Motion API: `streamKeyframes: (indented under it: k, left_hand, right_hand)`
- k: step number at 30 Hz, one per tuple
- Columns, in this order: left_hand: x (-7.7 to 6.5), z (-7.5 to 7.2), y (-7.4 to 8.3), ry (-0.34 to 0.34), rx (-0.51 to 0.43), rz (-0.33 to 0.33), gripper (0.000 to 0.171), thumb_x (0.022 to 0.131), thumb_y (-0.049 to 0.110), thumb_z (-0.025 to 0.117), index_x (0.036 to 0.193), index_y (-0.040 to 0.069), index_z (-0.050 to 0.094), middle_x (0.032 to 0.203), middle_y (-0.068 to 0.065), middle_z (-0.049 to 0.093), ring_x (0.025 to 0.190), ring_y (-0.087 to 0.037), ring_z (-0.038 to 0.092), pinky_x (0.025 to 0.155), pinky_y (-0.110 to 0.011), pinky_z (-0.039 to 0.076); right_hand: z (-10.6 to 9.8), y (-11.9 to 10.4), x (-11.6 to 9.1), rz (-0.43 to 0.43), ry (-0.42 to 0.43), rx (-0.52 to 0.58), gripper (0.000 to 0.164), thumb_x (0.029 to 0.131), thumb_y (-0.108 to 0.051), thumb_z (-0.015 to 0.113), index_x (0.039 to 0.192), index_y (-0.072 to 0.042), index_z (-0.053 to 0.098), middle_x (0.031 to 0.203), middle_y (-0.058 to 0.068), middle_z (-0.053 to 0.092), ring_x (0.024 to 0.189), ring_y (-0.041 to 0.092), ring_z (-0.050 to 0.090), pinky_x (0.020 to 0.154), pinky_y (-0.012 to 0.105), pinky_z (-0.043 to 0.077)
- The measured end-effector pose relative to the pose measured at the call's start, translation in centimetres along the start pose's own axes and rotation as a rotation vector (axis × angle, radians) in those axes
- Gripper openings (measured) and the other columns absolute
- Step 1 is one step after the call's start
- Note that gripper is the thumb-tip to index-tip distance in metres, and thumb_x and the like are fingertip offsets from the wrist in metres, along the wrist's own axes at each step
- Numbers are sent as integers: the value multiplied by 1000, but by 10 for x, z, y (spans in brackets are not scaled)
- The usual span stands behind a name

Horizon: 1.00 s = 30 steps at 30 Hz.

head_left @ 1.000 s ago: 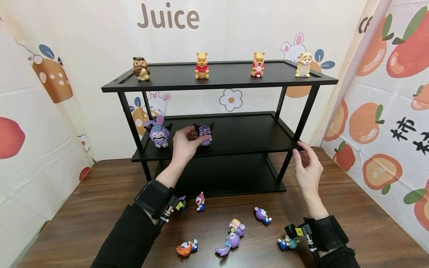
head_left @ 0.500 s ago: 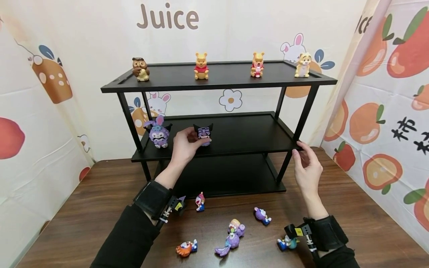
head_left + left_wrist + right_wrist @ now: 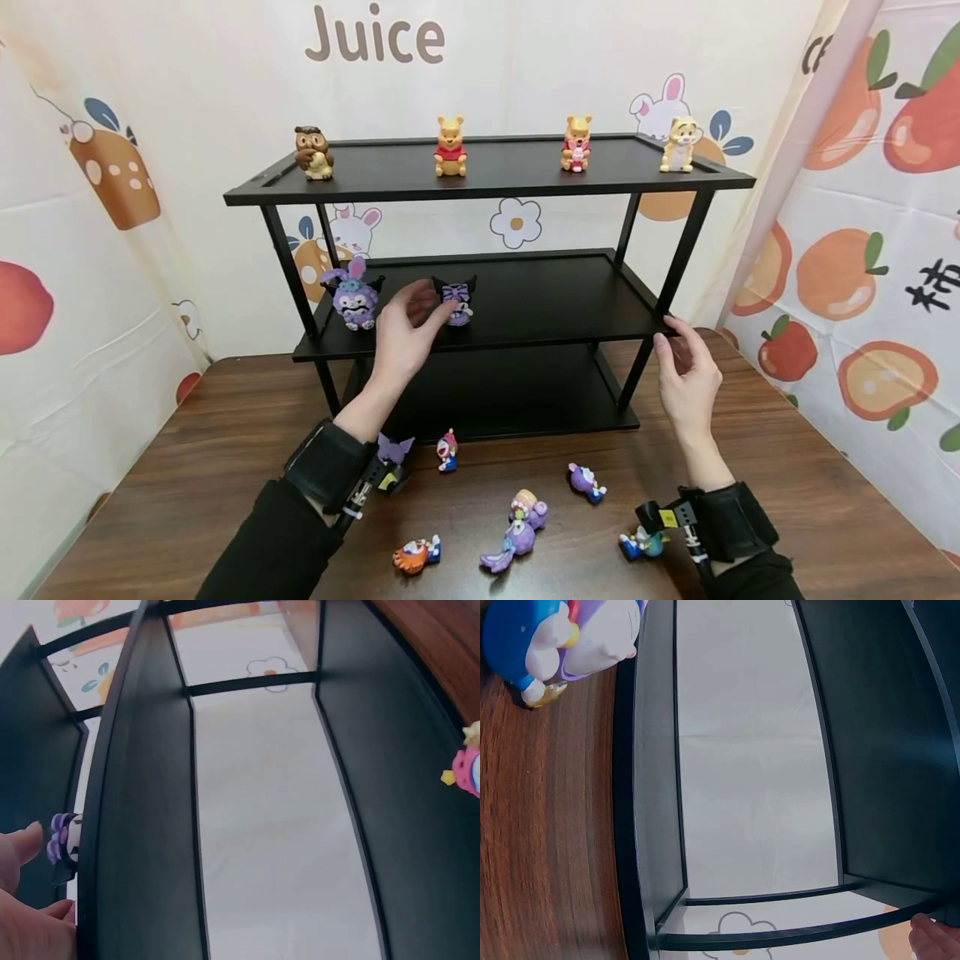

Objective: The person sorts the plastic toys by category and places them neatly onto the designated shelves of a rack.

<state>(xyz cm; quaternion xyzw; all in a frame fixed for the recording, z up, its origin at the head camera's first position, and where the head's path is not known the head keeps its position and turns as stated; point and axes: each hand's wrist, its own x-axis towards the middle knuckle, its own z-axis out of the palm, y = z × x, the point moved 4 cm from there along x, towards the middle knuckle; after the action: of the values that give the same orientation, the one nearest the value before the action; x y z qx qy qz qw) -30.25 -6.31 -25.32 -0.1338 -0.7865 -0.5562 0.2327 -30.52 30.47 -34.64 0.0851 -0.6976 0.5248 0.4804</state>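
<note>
On the middle level of a black three-tier shelf (image 3: 555,300) stands a small purple figurine (image 3: 458,302) with black pointed ears and a bow. My left hand (image 3: 405,333) is beside it, thumb and fingers spread around its left side. In the left wrist view the thumb (image 3: 28,841) is apart from that figurine (image 3: 64,838). My right hand (image 3: 690,375) holds the right front corner of the middle level, with thumb and fingertips at its edge. A larger purple figurine (image 3: 356,296) with a rabbit-eared hat stands at that level's left end.
Up on the top level stand an owl figurine (image 3: 313,153), two yellow bear figurines, one of them a red-shirted bear (image 3: 450,148), and a pale yellow figurine (image 3: 679,146). Several figurines lie on the wooden table (image 3: 225,467), among them an orange-haired one (image 3: 416,555) and a purple one (image 3: 587,482).
My left hand has loosened from the small purple figurine and drawn slightly left. The figurine stays standing on the middle level. The right hand keeps its place at the corner.
</note>
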Motion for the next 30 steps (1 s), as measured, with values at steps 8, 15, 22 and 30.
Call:
streamKeyframes:
  k: [8, 15, 22, 30]
  left_hand:
    - [-33, -23, 14, 171, 29, 298, 26, 81, 5, 63, 103, -6, 56, 96, -17, 57, 88, -27, 54, 77, -37, 44]
    - [-65, -28, 2, 118, 196, 452, 11, 79, 2, 63, 89, 2, 61, 84, -4, 58, 74, -16, 50, 61, -28, 41]
    - [-89, -23, -19, -99, 438, 313, 22, 76, 9, 68, 96, 4, 60, 91, -6, 56, 81, -17, 51, 65, -31, 45]
    - [-106, -22, -60, -379, 790, -45, 51, 71, 29, 74, 105, -5, 56, 99, -20, 53, 86, -28, 52, 66, -40, 48]
  right_hand:
    - [-1, 3, 1, -7, -1, 4, 30, 83, -15, 62, 113, -10, 61, 112, 6, 59, 91, 12, 60, 76, 15, 44]
    - [-3, 13, 1, 26, -2, 59, 30, 83, -9, 61, 113, -8, 61, 113, 10, 58, 91, 15, 60, 78, 18, 44]
    - [-9, 86, 3, -25, -11, -15, 34, 82, -16, 63, 116, -15, 60, 115, 4, 57, 92, 17, 60, 77, 18, 45]
    - [-3, 23, 0, 24, -17, 103, 30, 82, -11, 62, 112, -8, 61, 114, 11, 57, 92, 19, 60, 79, 23, 45]
